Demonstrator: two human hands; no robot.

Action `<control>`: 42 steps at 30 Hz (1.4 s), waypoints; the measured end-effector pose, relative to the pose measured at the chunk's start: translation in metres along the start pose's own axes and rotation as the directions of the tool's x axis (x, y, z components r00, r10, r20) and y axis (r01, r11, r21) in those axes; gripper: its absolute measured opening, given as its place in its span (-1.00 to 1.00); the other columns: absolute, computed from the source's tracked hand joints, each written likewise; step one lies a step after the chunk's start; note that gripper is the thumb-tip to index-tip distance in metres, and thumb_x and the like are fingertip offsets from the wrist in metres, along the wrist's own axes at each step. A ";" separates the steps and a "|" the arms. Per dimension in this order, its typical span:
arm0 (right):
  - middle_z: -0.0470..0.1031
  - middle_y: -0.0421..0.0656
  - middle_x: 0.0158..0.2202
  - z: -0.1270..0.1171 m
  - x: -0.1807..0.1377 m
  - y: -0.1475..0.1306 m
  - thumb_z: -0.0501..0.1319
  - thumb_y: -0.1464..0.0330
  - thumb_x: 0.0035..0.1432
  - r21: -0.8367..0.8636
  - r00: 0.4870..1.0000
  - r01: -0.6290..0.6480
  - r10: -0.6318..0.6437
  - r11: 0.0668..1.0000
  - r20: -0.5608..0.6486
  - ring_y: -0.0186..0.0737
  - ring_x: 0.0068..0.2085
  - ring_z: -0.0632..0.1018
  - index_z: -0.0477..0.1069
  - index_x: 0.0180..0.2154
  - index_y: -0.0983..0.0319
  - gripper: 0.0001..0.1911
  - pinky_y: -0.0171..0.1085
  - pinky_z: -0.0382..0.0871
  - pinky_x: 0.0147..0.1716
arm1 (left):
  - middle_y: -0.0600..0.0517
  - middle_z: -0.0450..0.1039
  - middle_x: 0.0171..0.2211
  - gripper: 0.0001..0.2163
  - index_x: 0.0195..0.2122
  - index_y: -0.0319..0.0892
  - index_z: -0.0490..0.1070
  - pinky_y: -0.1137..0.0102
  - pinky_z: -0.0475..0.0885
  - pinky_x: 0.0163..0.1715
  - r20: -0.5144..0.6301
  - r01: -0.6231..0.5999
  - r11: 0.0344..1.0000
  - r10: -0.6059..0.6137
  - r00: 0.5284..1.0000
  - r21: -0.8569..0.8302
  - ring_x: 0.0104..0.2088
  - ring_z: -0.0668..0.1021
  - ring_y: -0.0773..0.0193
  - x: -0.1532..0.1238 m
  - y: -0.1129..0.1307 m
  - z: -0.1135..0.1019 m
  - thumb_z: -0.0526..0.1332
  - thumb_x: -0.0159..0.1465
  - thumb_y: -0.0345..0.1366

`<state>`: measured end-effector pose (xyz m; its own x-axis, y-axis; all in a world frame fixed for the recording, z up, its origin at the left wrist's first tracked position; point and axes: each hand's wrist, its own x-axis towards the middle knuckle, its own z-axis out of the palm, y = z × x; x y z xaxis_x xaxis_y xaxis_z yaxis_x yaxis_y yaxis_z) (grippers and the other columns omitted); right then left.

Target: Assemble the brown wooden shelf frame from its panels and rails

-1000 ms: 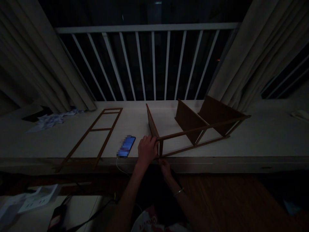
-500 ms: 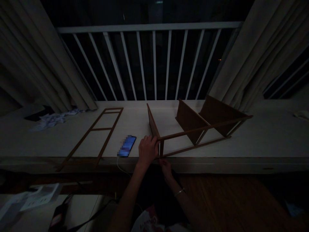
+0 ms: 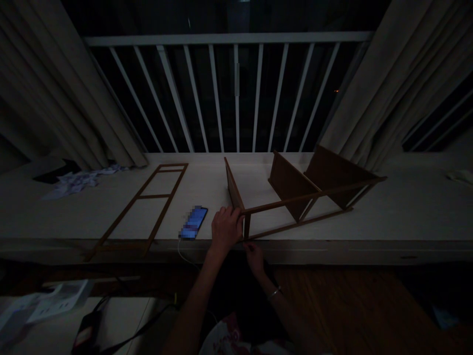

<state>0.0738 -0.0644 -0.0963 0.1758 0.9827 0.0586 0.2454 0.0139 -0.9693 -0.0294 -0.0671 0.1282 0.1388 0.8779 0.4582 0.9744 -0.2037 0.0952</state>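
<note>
A brown wooden shelf unit [image 3: 293, 182] lies on its side on the white ledge, its boards standing up from the side frame. My left hand [image 3: 226, 228] is closed round its near left corner, where the end board meets the frame. Just below that corner, at the edge of the ledge, my right hand [image 3: 254, 257] is pinched. Whatever sits between its fingertips is too small and dark to make out. To the left of my hands lies a phone [image 3: 193, 223] with a lit screen and a cable attached.
A separate ladder-like wooden frame [image 3: 153, 196] lies at the left, its near end jutting past the ledge [image 3: 391, 217]. Crumpled paper [image 3: 76, 183] is farther left. Behind stand a white railing [image 3: 229, 38] and curtains [image 3: 391, 84]. A white plastic tray [image 3: 61, 298] sits lower left.
Both hands stay at the shelf unit's corner, with hardly any movement of the right fingers. The view has shifted very slightly.
</note>
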 end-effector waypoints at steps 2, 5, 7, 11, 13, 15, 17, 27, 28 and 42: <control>0.51 -0.08 -0.42 -0.004 0.000 -0.002 0.08 0.18 -0.03 -0.081 0.999 0.045 -0.043 0.996 0.020 -0.17 -0.38 0.47 0.45 -0.42 0.25 -0.70 -0.27 0.25 -0.31 | -0.04 0.26 -0.35 -0.80 -0.28 -0.11 0.28 0.31 0.17 -0.28 0.001 0.000 1.000 0.000 1.000 -0.004 -0.27 0.28 0.19 0.000 0.000 0.000 -0.08 0.21 -0.23; 0.51 -0.07 -0.38 -0.006 0.001 -0.005 0.08 0.22 -0.01 -0.164 0.994 0.101 -0.091 0.981 0.066 -0.15 -0.34 0.48 0.46 -0.39 0.23 -0.73 -0.28 0.24 -0.29 | -0.04 0.26 -0.35 -0.80 -0.28 -0.11 0.28 0.31 0.17 -0.28 -0.002 0.000 1.000 0.000 1.000 -0.002 -0.26 0.28 0.19 0.000 0.000 0.000 -0.08 0.21 -0.23; 0.51 -0.07 -0.36 -0.006 0.000 -0.005 0.06 0.24 0.02 -0.194 0.990 0.128 -0.112 0.973 0.090 -0.16 -0.33 0.48 0.46 -0.37 0.23 -0.73 -0.29 0.23 -0.28 | -0.04 0.27 -0.35 -0.80 -0.26 -0.12 0.28 0.31 0.17 -0.28 -0.004 -0.002 1.000 0.002 1.000 0.001 -0.26 0.28 0.19 0.000 0.000 0.000 -0.08 0.21 -0.23; 0.50 -0.07 -0.34 -0.008 -0.001 -0.007 0.03 0.24 0.06 -0.241 0.986 0.158 -0.139 0.957 0.098 -0.18 -0.32 0.47 0.44 -0.33 0.23 -0.72 -0.29 0.22 -0.27 | -0.04 0.26 -0.35 -0.80 -0.25 -0.11 0.27 0.31 0.17 -0.28 -0.005 -0.004 1.000 0.004 1.000 -0.003 -0.26 0.28 0.19 0.000 -0.001 0.000 -0.08 0.21 -0.23; 0.49 -0.07 -0.33 -0.013 0.001 -0.011 0.05 0.23 0.05 -0.290 0.981 0.190 -0.167 0.938 0.101 -0.18 -0.29 0.46 0.44 -0.33 0.22 -0.72 -0.29 0.20 -0.24 | -0.04 0.26 -0.35 -0.81 -0.26 -0.12 0.28 0.30 0.17 -0.29 -0.004 -0.002 1.000 0.002 1.000 0.000 -0.26 0.28 0.19 0.000 -0.001 0.000 -0.07 0.20 -0.24; 0.49 -0.08 -0.31 -0.021 0.004 -0.017 0.07 0.21 0.04 -0.361 0.966 0.252 -0.214 0.898 0.143 -0.18 -0.24 0.44 0.45 -0.35 0.20 -0.73 -0.28 0.16 -0.19 | -0.05 0.26 -0.35 -0.81 -0.27 -0.12 0.28 0.30 0.17 -0.29 -0.001 -0.002 1.000 0.002 1.000 0.007 -0.27 0.28 0.19 0.001 -0.001 0.000 -0.06 0.20 -0.24; 0.48 -0.08 -0.30 -0.029 0.008 -0.022 0.10 0.18 0.02 -0.427 0.946 0.314 -0.243 0.848 0.213 -0.17 -0.20 0.41 0.45 -0.39 0.19 -0.74 -0.27 0.13 -0.16 | -0.05 0.26 -0.35 -0.82 -0.28 -0.12 0.28 0.31 0.17 -0.29 0.000 -0.001 1.000 0.001 1.000 0.017 -0.26 0.29 0.18 0.001 0.000 -0.001 -0.06 0.20 -0.24; 0.50 -0.09 -0.29 -0.021 0.008 -0.011 0.03 0.29 0.08 -0.311 0.928 0.310 -0.215 0.899 0.304 -0.19 -0.29 0.48 0.43 -0.28 0.18 -0.75 -0.32 0.21 -0.26 | -0.05 0.26 -0.35 -0.81 -0.27 -0.12 0.27 0.31 0.16 -0.29 0.003 -0.001 1.000 0.001 1.000 0.011 -0.26 0.29 0.18 0.000 -0.001 -0.001 -0.07 0.21 -0.24; 0.49 -0.09 -0.28 -0.019 0.007 -0.009 0.02 0.29 0.09 -0.285 0.930 0.304 -0.219 0.909 0.293 -0.19 -0.28 0.48 0.43 -0.27 0.19 -0.74 -0.31 0.21 -0.25 | -0.04 0.26 -0.35 -0.81 -0.28 -0.13 0.27 0.31 0.16 -0.29 0.003 -0.002 1.000 0.002 1.000 0.013 -0.27 0.28 0.18 0.000 -0.001 -0.001 -0.08 0.21 -0.24; 0.48 -0.07 -0.30 -0.001 0.005 0.005 -0.04 0.30 0.10 -0.267 0.961 0.248 -0.202 0.931 0.189 -0.21 -0.29 0.45 0.41 -0.28 0.23 -0.71 -0.31 0.22 -0.25 | -0.04 0.26 -0.34 -0.81 -0.27 -0.13 0.28 0.31 0.17 -0.28 0.001 -0.016 1.000 0.016 1.000 0.004 -0.26 0.28 0.19 0.003 -0.003 0.001 -0.07 0.21 -0.23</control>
<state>0.0770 -0.0596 -0.1006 -0.0610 0.9765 0.2069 0.5265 0.2075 -0.8245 -0.0320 -0.0636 0.1278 0.1549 0.8748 0.4591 0.9726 -0.2165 0.0844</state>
